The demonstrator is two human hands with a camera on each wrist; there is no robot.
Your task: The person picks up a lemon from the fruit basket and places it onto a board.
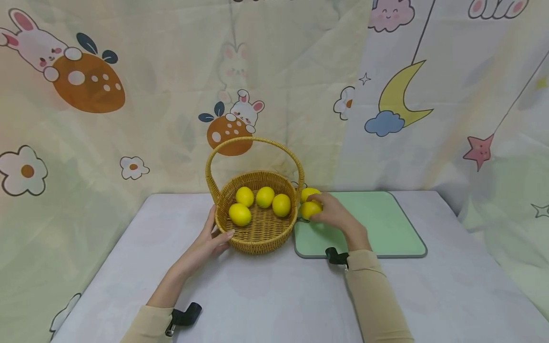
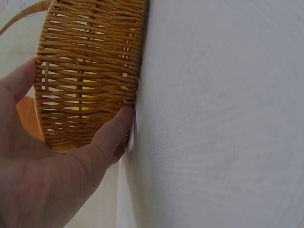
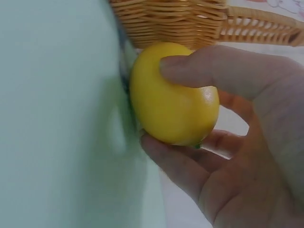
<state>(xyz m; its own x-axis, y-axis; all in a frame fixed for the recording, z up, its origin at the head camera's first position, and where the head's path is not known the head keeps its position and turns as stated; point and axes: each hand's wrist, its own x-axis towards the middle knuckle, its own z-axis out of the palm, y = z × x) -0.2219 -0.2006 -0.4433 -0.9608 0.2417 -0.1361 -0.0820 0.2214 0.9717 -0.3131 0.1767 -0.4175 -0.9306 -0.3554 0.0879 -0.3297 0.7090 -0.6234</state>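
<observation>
The right hand [image 1: 339, 216] grips a lemon [image 3: 173, 95] on the green mat's [image 1: 386, 228] left edge, just beside the basket [image 1: 257, 238]. The left hand [image 1: 212, 240], fingers relaxed, steadies the basket wall near the desk's [image 1: 274, 295] middle. Judged step: pickup; next, lifting it over the rim.

The right hand [image 1: 339, 216] covers part of the near lemon [image 1: 310, 209] on the mat [image 1: 386, 228]. The far lemon [image 1: 310, 193] sits half behind the basket [image 1: 257, 238] handle. In the left wrist view, the basket's top is cut off, and only yellow bits show through the weave.
</observation>
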